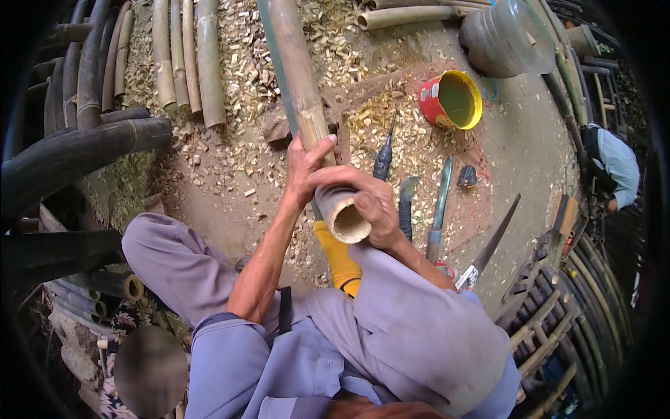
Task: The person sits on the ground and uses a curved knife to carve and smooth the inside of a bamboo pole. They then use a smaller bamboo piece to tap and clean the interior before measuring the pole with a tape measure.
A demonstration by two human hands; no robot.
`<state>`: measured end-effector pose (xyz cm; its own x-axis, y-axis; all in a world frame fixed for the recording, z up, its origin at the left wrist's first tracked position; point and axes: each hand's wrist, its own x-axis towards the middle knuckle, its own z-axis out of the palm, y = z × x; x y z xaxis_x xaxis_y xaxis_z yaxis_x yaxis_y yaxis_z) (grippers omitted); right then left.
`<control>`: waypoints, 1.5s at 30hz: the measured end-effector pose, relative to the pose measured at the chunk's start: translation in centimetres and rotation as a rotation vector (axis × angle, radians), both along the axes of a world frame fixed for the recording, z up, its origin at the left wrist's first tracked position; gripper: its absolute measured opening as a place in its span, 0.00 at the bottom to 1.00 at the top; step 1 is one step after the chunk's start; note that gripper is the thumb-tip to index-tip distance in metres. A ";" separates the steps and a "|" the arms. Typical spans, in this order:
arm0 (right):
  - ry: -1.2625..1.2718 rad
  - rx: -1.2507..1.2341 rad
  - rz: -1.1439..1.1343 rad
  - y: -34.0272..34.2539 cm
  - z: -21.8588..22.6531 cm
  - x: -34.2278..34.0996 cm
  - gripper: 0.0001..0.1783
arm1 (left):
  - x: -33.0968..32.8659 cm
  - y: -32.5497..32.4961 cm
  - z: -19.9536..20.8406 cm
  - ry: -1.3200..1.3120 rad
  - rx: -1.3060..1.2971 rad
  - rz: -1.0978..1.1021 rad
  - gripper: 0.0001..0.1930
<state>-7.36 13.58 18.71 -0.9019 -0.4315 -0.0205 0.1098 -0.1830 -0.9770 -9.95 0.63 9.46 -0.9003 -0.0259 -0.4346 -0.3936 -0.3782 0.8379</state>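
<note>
- The bamboo pole (307,105) could twist or slip if the left hand (305,167) or right hand (379,207), both curled around it, loosened.
- Its cut rim might then scrape the right hand's fingers beside it.
- It stretches from the centre toward 12 o'clock: dull brown outside, pale-walled and hollow at the near end.

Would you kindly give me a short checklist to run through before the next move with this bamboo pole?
1. Left hand around the bamboo pole: ok.
2. Right hand on the pole near its hollow end: ok.
3. Pole's far end supported: cannot tell, it runs beyond the upper edge.
4. Long knife apart from both hands: ok, lying to their right.
5. Ground free of wood chips: not ok, many lie scattered.
</note>
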 end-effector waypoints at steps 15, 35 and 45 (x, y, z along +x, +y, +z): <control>0.153 0.118 0.007 -0.3 6.3 -1.2 0.26 | -0.7 1.7 5.8 -0.050 0.184 0.015 0.17; 0.517 0.007 0.023 3.2 6.0 1.4 0.24 | 0.2 4.8 5.7 0.369 -0.094 -0.020 0.25; -0.102 0.221 -0.534 7.1 0.1 -3.0 0.25 | -0.1 5.8 5.6 0.365 0.010 -0.152 0.26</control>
